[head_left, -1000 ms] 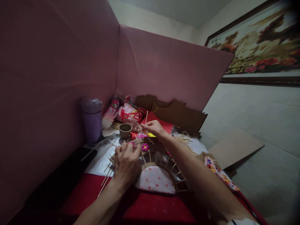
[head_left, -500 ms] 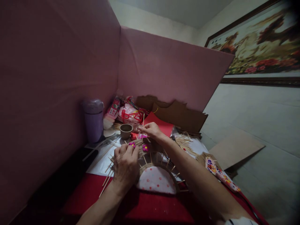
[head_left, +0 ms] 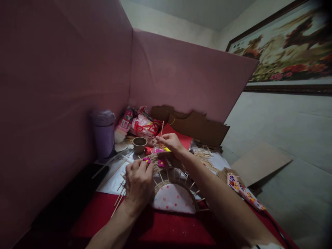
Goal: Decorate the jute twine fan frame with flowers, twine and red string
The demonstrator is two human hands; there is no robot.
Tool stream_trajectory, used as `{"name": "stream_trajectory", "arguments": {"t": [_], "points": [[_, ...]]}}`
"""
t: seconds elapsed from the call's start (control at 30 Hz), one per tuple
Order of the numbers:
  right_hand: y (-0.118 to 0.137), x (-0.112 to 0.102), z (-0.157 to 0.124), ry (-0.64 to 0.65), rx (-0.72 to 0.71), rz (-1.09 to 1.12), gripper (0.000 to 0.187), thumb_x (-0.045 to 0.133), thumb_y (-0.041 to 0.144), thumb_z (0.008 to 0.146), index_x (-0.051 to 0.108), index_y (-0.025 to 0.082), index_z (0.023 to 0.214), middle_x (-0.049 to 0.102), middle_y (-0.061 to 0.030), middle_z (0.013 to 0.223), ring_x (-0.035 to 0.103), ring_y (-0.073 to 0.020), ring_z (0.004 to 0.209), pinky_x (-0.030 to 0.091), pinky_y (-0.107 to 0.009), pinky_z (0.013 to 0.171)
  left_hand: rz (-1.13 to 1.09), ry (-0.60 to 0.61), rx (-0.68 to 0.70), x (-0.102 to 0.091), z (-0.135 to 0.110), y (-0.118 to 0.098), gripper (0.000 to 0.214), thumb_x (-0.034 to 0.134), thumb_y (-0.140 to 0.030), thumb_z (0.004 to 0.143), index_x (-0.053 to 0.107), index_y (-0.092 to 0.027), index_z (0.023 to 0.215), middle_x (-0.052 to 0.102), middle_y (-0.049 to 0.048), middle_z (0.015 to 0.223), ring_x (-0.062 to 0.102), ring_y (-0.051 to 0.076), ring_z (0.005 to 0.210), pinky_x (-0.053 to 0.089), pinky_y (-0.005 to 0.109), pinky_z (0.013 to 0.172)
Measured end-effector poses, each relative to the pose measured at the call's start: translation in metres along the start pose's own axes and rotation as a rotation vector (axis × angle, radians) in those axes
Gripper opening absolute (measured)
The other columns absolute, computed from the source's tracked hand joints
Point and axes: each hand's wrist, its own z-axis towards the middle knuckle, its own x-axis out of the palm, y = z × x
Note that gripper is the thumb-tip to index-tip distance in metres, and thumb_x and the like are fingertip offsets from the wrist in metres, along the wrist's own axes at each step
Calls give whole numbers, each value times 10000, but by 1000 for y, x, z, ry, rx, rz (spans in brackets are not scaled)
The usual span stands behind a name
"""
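My left hand grips the left part of a woven twine band, its fingers curled over the edge. Two magenta flowers with yellow centres, one a clear flower, sit on the band. Thin wooden sticks run from it to a half-round panel, white with red dots and edged in twine. Above the band, my right hand pinches a thin wooden stick between thumb and fingers, upright and slightly tilted. The fingertips on my left hand are partly hidden.
A grey-brown cup and a purple lidded tumbler stand at left. Behind are a red sheet and torn cardboard. Loose sticks lie by my left wrist. A flowered strip is at the right edge.
My right hand has moved slightly to the right with the stick, which now tilts a little to the right and sits higher. My left hand stays on the band.
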Motion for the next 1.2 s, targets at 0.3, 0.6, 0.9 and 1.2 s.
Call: {"name": "stream_trajectory", "arguments": {"t": [0.3,0.6,0.9,1.2], "points": [[1,4,-22,-66,-100,124,375,628,489,720,720,128,677,638,-20,585,513,-126,575,358,-224,558,-1,8,-4,-2,-1,0,164,547,-149,810,673,-212,894,642,78,860,498,272,886,301,425,771],[6,7,-32,-78,-217,-78,496,563,559,788,616,147,516,478,24,488,424,-97,524,312,-224,533,4,-9,8,-3,-2,-1,193,556,-140,794,683,-215,918,650,84,872,497,273,891,298,422,775],[26,-2,-70,-340,-326,27,295,616,422,820,695,188,658,654,-40,726,564,-181,801,411,-300,760,-79,-64,-31,-4,-4,3,203,540,-157,826,662,-188,985,681,69,857,517,260,878,304,406,784],[20,13,-108,-385,-309,188,56,662,246,792,712,223,802,690,-30,819,619,-183,821,474,-323,778,-186,-28,-143,-8,-4,7,108,567,-170,815,664,-214,797,684,36,823,519,243,861,309,394,785]]}}
